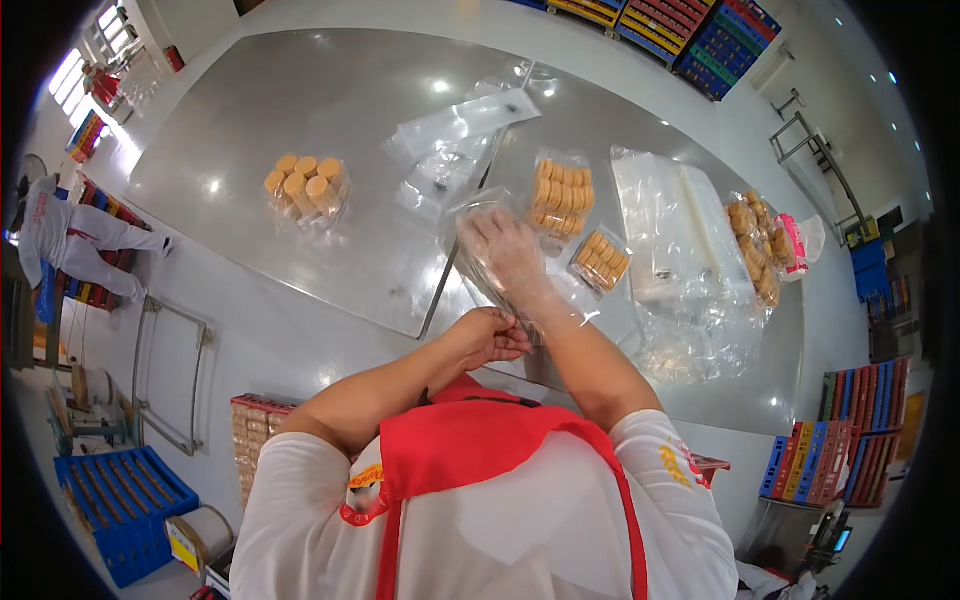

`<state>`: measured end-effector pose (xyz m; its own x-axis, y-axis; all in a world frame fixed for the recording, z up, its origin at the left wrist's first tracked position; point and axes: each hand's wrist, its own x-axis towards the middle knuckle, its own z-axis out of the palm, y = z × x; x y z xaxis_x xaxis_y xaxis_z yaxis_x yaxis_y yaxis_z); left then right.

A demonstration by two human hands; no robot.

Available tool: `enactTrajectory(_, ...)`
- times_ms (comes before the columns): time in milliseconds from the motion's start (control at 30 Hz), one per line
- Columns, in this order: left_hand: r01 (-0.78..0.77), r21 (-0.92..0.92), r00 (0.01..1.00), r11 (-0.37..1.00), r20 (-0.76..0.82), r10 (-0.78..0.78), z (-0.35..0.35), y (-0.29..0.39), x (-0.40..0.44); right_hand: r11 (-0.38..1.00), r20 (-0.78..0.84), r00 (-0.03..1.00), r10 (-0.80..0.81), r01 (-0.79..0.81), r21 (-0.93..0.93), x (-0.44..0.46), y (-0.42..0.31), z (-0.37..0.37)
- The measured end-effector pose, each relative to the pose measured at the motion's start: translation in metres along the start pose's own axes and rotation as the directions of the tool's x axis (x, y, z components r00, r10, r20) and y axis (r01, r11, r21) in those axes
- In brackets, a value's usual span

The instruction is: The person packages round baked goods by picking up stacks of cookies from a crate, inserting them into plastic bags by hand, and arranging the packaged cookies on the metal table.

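My right hand (pixel 505 250) is pushed inside a clear plastic bag (pixel 468 238), its fingers stretched out and showing through the film. Just below it, my left hand (pixel 490 338) is closed, pinching the mouth of that bag near my right wrist. Right beside the bag lies a clear pack of round biscuits (pixel 562 195) in stacked rows. A smaller biscuit pack (pixel 600 262) sits just below that one. Farther left on the metal table (pixel 330 100) is another pack of biscuits (pixel 307 188), its stacks seen end-on.
Loose clear bags (pixel 465 125) lie across the table joint. To the right are a pile of flat clear bags (pixel 680 230), bagged brown baked goods (pixel 757 245) and a pink-and-white packet (pixel 793 245). Stacked crates (pixel 728 50) stand beyond the table; a person (pixel 85 240) is at left.
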<state>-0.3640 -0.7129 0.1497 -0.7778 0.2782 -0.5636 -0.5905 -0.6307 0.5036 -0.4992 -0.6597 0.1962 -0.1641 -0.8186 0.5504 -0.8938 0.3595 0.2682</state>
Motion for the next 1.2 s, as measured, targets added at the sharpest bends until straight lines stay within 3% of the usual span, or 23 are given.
enactTrajectory(133,-0.033,0.014,0.999,0.999,0.026,0.033,0.003,0.002,-0.009,0.996,0.065,0.997,0.046,-0.050,0.076,0.008,0.001,0.002)
enactTrajectory(200,-0.043,-0.126,0.997,0.991,0.052,0.050,0.002,-0.002,-0.008,0.995,0.079,0.996,0.052,-0.058,0.075,0.011,0.003,-0.004)
enactTrajectory(300,-0.076,-0.184,0.995,0.980,0.057,0.087,0.000,-0.005,-0.014,0.995,-0.106,0.994,0.005,0.006,0.104,0.010,0.002,-0.018)
enactTrajectory(367,-0.080,-0.151,0.995,0.985,0.046,0.087,-0.001,-0.006,-0.014,0.986,-0.086,0.996,0.032,-0.017,0.167,0.004,-0.002,-0.050)
enactTrajectory(433,-0.058,-0.084,0.998,0.995,0.031,0.061,-0.006,-0.005,-0.008,0.945,-0.025,0.991,0.133,-0.120,0.303,-0.023,-0.007,-0.062)
enactTrajectory(500,-0.067,-0.047,0.998,0.997,-0.022,0.066,0.000,-0.006,-0.008,0.813,0.108,0.945,0.309,-0.321,0.485,-0.059,-0.012,-0.053)
enactTrajectory(600,-0.036,0.065,0.994,0.997,-0.105,0.043,0.009,-0.006,-0.008,0.761,0.301,0.913,0.277,-0.399,0.511,-0.070,-0.010,-0.036)
enactTrajectory(700,-0.006,0.160,0.992,0.987,-0.124,0.026,0.015,0.003,-0.007,0.912,0.136,0.979,0.152,-0.192,0.362,-0.058,-0.002,-0.027)
enactTrajectory(800,0.010,0.206,0.990,0.978,-0.137,0.018,0.019,0.008,-0.012,0.803,0.174,0.914,0.367,-0.406,0.437,-0.050,-0.001,-0.012)
enactTrajectory(1000,0.044,0.280,0.984,0.959,-0.179,0.007,0.029,0.003,0.003,0.880,0.128,0.951,0.283,-0.310,0.359,-0.061,0.016,-0.022)
enactTrajectory(1100,0.073,0.319,0.989,0.945,-0.146,-0.027,0.035,0.003,0.006,0.878,0.041,0.915,0.402,-0.398,0.265,-0.083,0.021,-0.024)
enactTrajectory(1200,0.085,0.345,0.991,0.935,-0.128,-0.043,0.036,0.005,0.004,0.861,0.082,0.881,0.467,-0.474,0.183,-0.094,0.035,-0.020)
